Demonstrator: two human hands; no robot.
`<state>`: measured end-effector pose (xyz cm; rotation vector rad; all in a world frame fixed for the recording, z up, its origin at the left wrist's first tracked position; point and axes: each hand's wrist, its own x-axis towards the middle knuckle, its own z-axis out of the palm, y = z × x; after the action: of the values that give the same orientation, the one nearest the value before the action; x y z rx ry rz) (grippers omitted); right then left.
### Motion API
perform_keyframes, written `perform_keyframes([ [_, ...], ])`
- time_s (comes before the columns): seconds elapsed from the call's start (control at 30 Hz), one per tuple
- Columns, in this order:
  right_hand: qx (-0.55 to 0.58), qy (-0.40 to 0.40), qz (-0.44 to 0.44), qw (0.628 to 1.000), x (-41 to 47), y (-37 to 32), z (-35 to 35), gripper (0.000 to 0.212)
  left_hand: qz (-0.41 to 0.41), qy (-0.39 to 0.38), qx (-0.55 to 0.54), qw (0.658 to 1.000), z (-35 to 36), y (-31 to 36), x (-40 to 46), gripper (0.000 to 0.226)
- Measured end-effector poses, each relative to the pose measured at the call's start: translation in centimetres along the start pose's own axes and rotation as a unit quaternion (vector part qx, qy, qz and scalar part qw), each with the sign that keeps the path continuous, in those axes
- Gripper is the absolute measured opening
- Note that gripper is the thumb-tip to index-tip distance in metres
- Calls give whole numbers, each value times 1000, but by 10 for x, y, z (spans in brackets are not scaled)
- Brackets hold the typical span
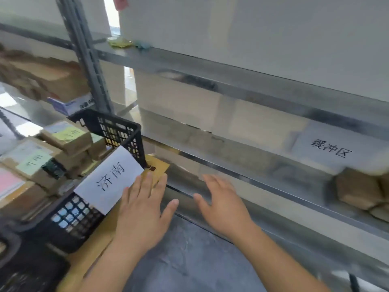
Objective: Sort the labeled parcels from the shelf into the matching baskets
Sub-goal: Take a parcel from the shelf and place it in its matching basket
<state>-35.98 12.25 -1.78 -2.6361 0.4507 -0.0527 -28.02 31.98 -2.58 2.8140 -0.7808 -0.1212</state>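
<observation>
A black plastic basket (117, 127) with a white paper label (109, 178) stands at the left, filled with several brown cardboard parcels (65, 135) bearing green and white labels. My left hand (145, 209) hovers open, palm down, just right of the label, over a yellow-brown surface (94, 241) under the basket. My right hand (223, 203) is open with fingers spread, in front of the metal shelf rail (252, 178). More brown parcels (357, 188) lie on the shelf at the far right, below a white sign (332, 148). Neither hand holds anything.
A grey slotted shelf upright (88, 60) rises behind the basket. Cardboard boxes (52, 79) sit on the left shelf. Large white boxes (252, 28) fill the upper shelves. A second black basket (25, 268) is at the bottom left. Grey floor (189, 260) lies below.
</observation>
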Motion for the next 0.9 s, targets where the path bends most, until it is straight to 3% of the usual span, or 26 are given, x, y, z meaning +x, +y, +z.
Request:
perform_keyframes([
  [0.4,27,74,211,974,-29,173,-52,67,183,-93,7,979,72,174,110,92],
  [0.77,95,177,417,886,-28,318,-109,66,366,-184,8,912,128,339,204,94],
  [0.9,113,194,462,858,-46,361,-125,66,395,-208,10,895,149,395,212,91],
])
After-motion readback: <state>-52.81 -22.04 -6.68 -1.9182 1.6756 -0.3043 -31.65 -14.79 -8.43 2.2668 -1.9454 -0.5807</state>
